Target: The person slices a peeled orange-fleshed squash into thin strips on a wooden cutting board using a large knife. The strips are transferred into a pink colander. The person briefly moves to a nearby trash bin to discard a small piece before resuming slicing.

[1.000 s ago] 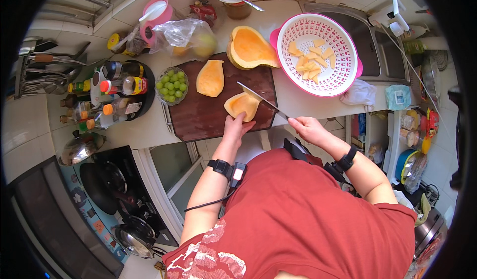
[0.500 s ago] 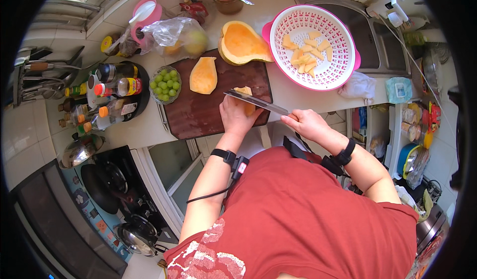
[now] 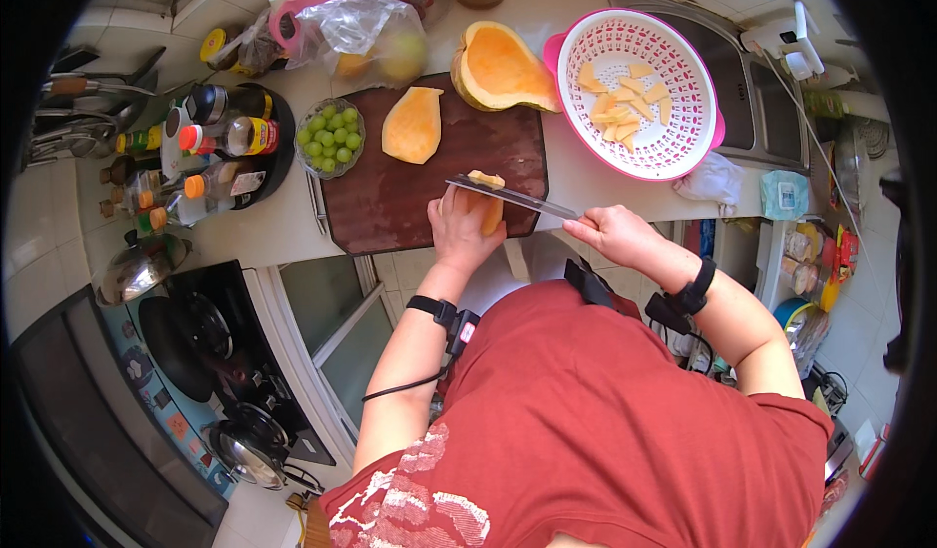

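Fingers of the left hand [image 3: 463, 236] clasp the squash piece [image 3: 494, 218] near the front edge of the worktop [image 3: 259, 238] while the right hand [image 3: 621, 234] grips a knife [image 3: 517, 198], the probably firm, slick flesh best held by its sides.

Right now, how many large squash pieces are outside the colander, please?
3: held piece in left hand; peeled piece beside grapes; hollowed piece beside colander; bag may hide more.

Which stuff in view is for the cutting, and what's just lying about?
Likely in use:
knife, in right hand
pumpkin piece, in left hand
cutting board
colander of slices

Apparently just lying about:
grapes
plastic bag
bottles
white cloth
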The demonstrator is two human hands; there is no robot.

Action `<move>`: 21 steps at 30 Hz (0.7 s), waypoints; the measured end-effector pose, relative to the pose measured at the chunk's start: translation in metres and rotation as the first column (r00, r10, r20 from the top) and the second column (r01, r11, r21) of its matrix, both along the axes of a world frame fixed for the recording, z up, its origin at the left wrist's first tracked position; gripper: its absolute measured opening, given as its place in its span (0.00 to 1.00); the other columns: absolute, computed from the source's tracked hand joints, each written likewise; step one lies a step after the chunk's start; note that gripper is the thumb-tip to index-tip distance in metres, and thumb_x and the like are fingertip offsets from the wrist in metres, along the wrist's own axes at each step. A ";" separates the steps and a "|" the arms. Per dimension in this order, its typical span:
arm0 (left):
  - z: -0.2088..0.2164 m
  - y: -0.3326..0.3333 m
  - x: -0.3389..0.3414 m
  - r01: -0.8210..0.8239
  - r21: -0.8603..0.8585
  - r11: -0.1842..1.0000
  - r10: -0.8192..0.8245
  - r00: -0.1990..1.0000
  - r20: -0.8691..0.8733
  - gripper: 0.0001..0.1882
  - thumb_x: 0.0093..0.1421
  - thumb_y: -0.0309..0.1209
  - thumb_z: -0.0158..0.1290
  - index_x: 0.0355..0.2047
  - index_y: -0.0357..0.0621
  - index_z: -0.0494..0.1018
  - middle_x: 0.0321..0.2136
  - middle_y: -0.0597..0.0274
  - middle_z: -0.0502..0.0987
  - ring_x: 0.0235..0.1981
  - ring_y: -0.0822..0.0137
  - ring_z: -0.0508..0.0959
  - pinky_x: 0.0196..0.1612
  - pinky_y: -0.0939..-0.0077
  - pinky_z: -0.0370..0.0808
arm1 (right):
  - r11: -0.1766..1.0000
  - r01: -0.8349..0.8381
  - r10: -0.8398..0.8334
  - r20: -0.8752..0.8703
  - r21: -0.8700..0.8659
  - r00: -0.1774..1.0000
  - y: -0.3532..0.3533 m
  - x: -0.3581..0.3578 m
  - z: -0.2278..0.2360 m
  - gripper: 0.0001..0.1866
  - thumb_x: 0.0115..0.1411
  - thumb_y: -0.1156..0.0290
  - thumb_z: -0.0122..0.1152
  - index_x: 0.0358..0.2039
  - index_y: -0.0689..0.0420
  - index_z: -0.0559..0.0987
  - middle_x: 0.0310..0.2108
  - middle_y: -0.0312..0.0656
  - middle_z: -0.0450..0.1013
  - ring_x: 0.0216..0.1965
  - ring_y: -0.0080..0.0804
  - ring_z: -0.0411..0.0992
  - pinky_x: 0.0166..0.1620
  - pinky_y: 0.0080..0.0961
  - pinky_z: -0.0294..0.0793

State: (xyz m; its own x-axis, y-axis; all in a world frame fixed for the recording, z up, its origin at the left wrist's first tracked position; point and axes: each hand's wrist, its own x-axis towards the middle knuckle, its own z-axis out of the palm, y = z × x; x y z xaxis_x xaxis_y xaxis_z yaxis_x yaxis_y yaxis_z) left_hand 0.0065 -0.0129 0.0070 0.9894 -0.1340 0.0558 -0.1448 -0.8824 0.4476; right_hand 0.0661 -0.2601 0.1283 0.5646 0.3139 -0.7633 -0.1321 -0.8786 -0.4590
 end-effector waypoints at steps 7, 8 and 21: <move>-0.009 -0.004 -0.002 -0.064 -0.020 0.998 0.065 0.997 0.039 0.30 0.38 0.41 0.65 0.46 0.62 0.76 0.53 0.60 0.68 0.58 0.57 0.64 0.53 0.54 0.60 | 0.997 -0.065 0.068 0.083 -0.036 0.994 0.016 0.011 -0.019 0.30 0.63 0.41 0.50 0.35 0.58 0.81 0.31 0.49 0.79 0.37 0.49 0.77 0.42 0.40 0.75; -0.008 -0.004 -0.002 -0.069 -0.037 0.997 0.071 0.996 0.049 0.29 0.38 0.41 0.65 0.46 0.62 0.76 0.53 0.60 0.68 0.57 0.56 0.65 0.52 0.54 0.60 | 0.999 -0.051 0.052 0.083 -0.013 0.995 0.018 0.012 -0.027 0.29 0.64 0.42 0.50 0.32 0.59 0.80 0.29 0.50 0.78 0.35 0.50 0.76 0.40 0.40 0.74; -0.006 -0.006 -0.004 -0.102 -0.030 0.994 0.103 0.995 0.019 0.26 0.40 0.41 0.65 0.44 0.58 0.77 0.50 0.60 0.69 0.56 0.55 0.64 0.55 0.54 0.59 | 0.996 -0.056 0.052 0.057 0.070 0.997 0.005 0.010 -0.013 0.30 0.64 0.41 0.50 0.32 0.60 0.81 0.29 0.52 0.78 0.34 0.50 0.76 0.40 0.42 0.74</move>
State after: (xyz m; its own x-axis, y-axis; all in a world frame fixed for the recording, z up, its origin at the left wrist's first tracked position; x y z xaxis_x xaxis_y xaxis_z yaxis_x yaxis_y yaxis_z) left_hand 0.0021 -0.0185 0.0011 0.9964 -0.0300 0.0790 -0.0638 -0.8801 0.4705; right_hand 0.0763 -0.2553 0.1154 0.5861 0.3979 -0.7059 -0.0578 -0.8484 -0.5262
